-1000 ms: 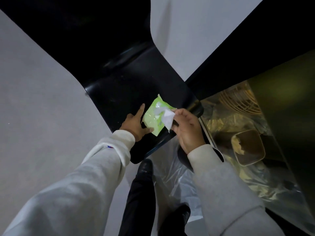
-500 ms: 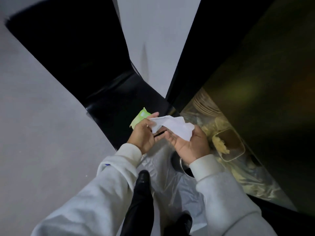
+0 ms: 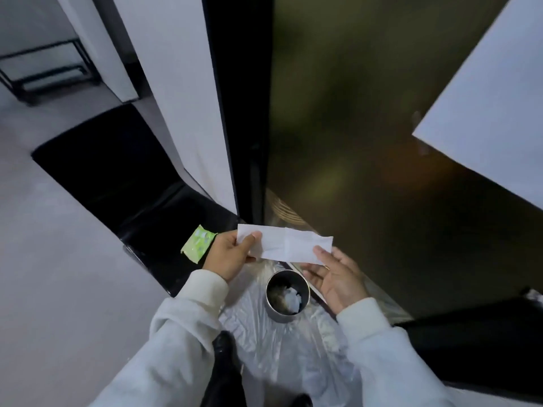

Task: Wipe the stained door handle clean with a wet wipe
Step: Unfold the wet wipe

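We see a white rectangular wet wipe [image 3: 289,245] spread flat between two hands, above a round steel bin [image 3: 279,316] and beside a dark door [image 3: 382,142]. The left hand [image 3: 229,257] pinches its left end. The right hand [image 3: 335,279] lies palm up, fingers relaxed, one fingertip touching its right end. A green wipe packet [image 3: 197,243] lies left.

Left hand [image 3: 229,255]: pinches the left end of the wet wipe [image 3: 289,245], thumb on its near face, fingers curled behind it. Right hand [image 3: 335,282]: palm up, fingers relaxed and spread, just below the wipe's right end, uppermost fingertip touching its lower corner. Both sleeved forearms converge from below the wipe.
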{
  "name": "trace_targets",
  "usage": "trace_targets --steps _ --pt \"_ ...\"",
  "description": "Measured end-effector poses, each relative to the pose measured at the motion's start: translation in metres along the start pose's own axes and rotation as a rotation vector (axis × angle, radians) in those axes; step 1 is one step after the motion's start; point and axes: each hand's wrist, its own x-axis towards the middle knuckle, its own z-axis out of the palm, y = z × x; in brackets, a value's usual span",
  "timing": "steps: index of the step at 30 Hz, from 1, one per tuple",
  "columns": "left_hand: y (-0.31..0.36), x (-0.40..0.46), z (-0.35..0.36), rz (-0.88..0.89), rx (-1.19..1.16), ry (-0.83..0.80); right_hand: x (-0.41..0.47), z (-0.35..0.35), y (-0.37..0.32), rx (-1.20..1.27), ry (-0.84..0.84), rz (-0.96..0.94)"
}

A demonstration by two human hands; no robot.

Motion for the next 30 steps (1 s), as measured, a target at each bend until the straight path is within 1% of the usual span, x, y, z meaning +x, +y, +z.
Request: trace_targets --steps 2,4,9,11,13,14,17,19,21,24,26,28,30 --pt "0.010 -0.021 0.020 0.011 0.031 0.003 -0.017 -0.021 -0.008 -0.107 0.037 -0.100" --pt "0.011 -0.036 0.034 0.001 0.052 0.010 -0.028 -0.035 -0.015 -0.214 0.115 -0.163" --pt "0.012 -0.067 0.063 -0.046 0.126 0.072 -0.046 -0.063 -0.035 -0.358 0.271 -0.354" --pt "0.015 -0.078 0.076 -0.033 0.159 0.109 -0.058 -0.072 -0.042 -0.512 0.322 -0.470" --pt "0.015 -0.086 0.087 -0.018 0.184 0.088 -0.068 -0.075 -0.046 -0.742 0.355 -0.622" --pt "0.017 -0.090 0.093 -0.027 0.169 0.060 -0.073 -0.074 -0.048 -0.814 0.368 -0.710" --pt "0.036 -0.103 0.121 -0.159 -0.108 0.021 -0.086 -0.057 -0.051 -0.900 0.351 -1.012" --pt "0.048 -0.109 0.137 -0.214 -0.248 -0.018 -0.090 -0.045 -0.050 -0.948 0.294 -1.107" --pt "0.051 -0.110 0.147 -0.243 -0.315 -0.077 -0.091 -0.039 -0.046 -0.986 0.226 -1.110" --pt "0.054 -0.108 0.155 -0.269 -0.360 -0.105 -0.095 -0.034 -0.044 -1.060 0.151 -1.004" --pt "0.053 -0.104 0.157 -0.295 -0.439 -0.128 -0.099 -0.032 -0.047 -1.132 0.115 -0.964" --pt "0.052 -0.099 0.157 -0.324 -0.474 -0.181 -0.103 -0.032 -0.052 -1.143 0.116 -0.987" --pt "0.051 -0.094 0.156 -0.310 -0.441 -0.248 -0.103 -0.037 -0.056 -1.012 0.199 -1.020"
